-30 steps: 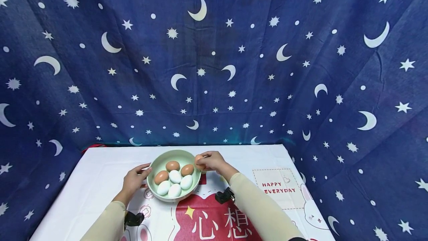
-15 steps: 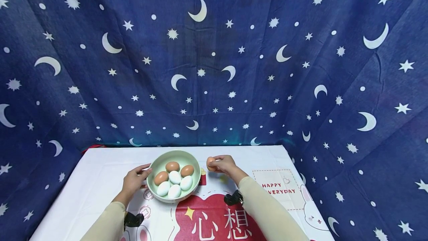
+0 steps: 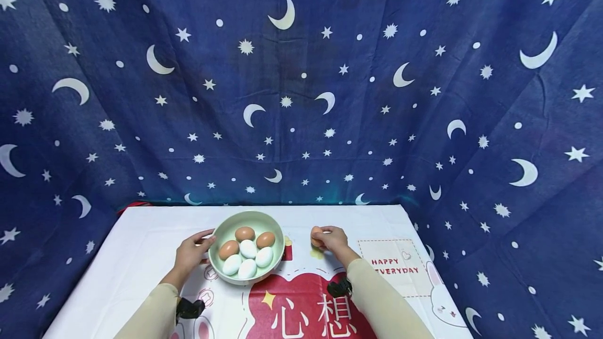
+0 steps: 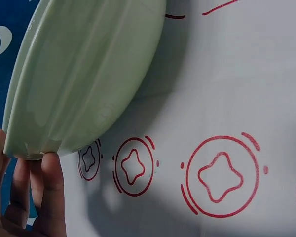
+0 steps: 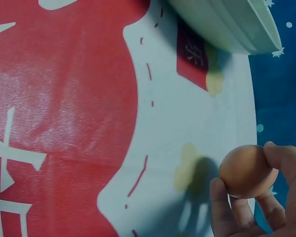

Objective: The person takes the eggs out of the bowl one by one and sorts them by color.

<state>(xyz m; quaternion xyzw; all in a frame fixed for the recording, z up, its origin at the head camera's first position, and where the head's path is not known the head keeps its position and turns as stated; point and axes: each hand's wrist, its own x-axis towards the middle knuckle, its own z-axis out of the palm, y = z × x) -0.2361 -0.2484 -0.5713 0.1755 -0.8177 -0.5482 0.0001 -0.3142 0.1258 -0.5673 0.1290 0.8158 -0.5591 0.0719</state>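
Note:
My left hand (image 3: 190, 251) grips the left rim of a pale green bowl (image 3: 219, 234), thumb on the rim and fingers under the outer wall, as the left wrist view shows. Inside the bowl lie three brown eggs (image 3: 244, 233) and several white eggs (image 3: 248, 248). To the right of the bowl, my right hand (image 3: 333, 238) holds another brown egg (image 5: 248, 171) between thumb and fingertips. A shadow of the hand and egg falls on the cloth beneath them in the right wrist view.
A white tablecloth (image 3: 155, 234) printed with a red patch (image 3: 301, 302), white characters and a rabbit covers the table. Behind and at both sides hangs a dark blue curtain (image 3: 301, 119) with moons and stars. Each wrist carries a small black camera (image 3: 190, 308).
My right hand has moved away from the bowl's right rim, rightward and slightly nearer, carrying the brown egg. The left hand and the bowl have stayed in place.

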